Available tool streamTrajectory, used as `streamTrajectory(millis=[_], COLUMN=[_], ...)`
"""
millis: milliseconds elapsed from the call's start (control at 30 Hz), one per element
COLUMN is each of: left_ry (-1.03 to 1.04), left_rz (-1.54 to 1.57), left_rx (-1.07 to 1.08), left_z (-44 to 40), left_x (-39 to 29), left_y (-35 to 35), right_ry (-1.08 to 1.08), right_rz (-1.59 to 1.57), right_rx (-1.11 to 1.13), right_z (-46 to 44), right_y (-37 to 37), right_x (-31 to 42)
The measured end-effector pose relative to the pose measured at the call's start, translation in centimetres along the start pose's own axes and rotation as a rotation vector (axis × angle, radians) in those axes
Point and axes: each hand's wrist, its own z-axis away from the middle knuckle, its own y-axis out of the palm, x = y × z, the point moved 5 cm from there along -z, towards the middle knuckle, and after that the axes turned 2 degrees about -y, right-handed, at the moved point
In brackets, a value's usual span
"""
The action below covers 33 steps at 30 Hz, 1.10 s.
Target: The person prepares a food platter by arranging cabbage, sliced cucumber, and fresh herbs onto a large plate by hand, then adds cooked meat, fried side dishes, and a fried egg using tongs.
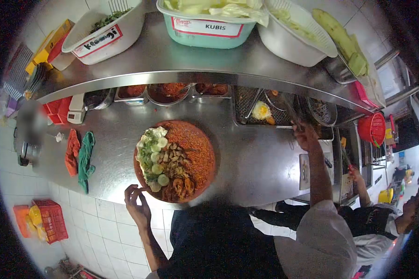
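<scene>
My left hand (138,204) is beside the lower left edge of a large round reddish platter (212,179), its fingers loosely bent and apart, holding nothing. The platter bears orange-red food, brown chunks, pale round slices and greens. To the right, my right hand (306,136) is closed round a long metal utensil (294,114), whose far end is hard to make out over the rack area. A fried egg (261,110) lies on the wire rack tray (243,122), with another metal tool (253,106) beside it.
A steel shelf (195,63) with a KUBIS tub (209,35) and white baskets (104,46) overhangs the counter. Red and green cloths (85,160) lie left. Metal food containers (168,95) stand behind the platter. A co-worker (372,218) is at the right, near a red basket (371,129).
</scene>
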Motion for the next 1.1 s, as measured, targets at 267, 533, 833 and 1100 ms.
streamTrajectory(millis=[267,533,833,1100], left_ry=[0.099,0.101,0.023,0.157], left_rz=[-0.206,-0.264,-0.333,-0.338], left_rx=[-0.01,-0.078,0.163,0.187], left_z=[0.4,2.5,2.1,1.2], left_x=[-0.4,0.7,1.8,0.2], left_y=[-1.4,-3.5,-0.3,0.8], right_ry=[0.397,-0.357,1.116,1.362], right_rz=[-0.12,2.231,0.671,0.783], right_rx=[-0.322,0.293,-0.146,0.174], right_z=[-4.4,1.2,1.5,-3.1], right_y=[1.5,6.2,25.4,29.2], right_x=[-1.8,5.3,-5.5,-11.0])
